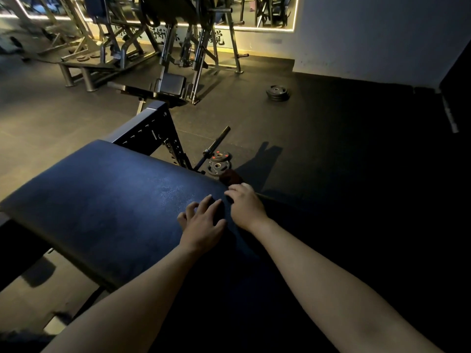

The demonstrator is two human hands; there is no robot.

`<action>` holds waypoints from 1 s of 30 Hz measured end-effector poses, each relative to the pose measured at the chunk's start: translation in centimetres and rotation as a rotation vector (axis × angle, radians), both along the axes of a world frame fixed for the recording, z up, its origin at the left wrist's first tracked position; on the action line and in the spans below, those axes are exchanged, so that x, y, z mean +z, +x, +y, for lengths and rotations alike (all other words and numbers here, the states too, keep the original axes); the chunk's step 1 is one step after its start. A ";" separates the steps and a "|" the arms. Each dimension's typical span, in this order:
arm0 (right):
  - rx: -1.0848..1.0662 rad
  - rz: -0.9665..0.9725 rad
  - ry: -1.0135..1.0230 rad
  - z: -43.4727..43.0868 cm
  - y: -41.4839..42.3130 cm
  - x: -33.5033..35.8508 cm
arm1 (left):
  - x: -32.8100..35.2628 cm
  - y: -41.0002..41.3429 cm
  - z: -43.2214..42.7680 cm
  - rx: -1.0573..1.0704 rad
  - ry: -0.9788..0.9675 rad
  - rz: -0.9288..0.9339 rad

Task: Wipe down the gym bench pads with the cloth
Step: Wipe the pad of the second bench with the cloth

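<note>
Pad [102, 200] edge — right hand [246, 207], cloth [230, 177]

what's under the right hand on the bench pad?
A dark cloth pokes out past the right hand at the right edge of the bench pad. The hand covers the rest, so its grip on the cloth cannot be seen.

The broad blue-black bench pad [107, 200] wears a leather-like vinyl skin, finely grained, with a soft sheen where the light falls. At its far edge the bunched dark brown cloth [230, 177] looks soft and matt. The black perforated bench frame [153, 128] is painted metal with a dull satin finish. The dark floor [318, 128] is matt, rubbery matting. The round black weight plates [218, 166] look matt-coated with pale metal hubs, and the slim barbell end [216, 141] is metal. The wall mirror [270, 11] is glossy glass.
</note>
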State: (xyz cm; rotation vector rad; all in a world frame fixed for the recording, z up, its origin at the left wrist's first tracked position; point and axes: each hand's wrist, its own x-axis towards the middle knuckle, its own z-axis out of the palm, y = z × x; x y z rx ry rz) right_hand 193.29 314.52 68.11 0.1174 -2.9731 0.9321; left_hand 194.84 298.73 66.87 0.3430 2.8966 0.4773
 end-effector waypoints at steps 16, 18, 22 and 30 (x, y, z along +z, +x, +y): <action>-0.396 -0.020 0.012 -0.3 6.3 0.2 | 0.2 6.7 -9.0 -0.140 -0.027 0.069; -0.303 0.039 0.003 -3.1 7.8 0.2 | 0.1 6.8 -9.3 -0.159 -0.020 0.060; 0.005 0.207 0.059 -7.7 12.3 -0.5 | -0.4 6.4 -9.5 -0.181 0.007 0.061; -0.267 0.270 0.206 -3.0 8.2 -1.4 | -0.9 6.1 -9.6 -0.186 0.025 0.108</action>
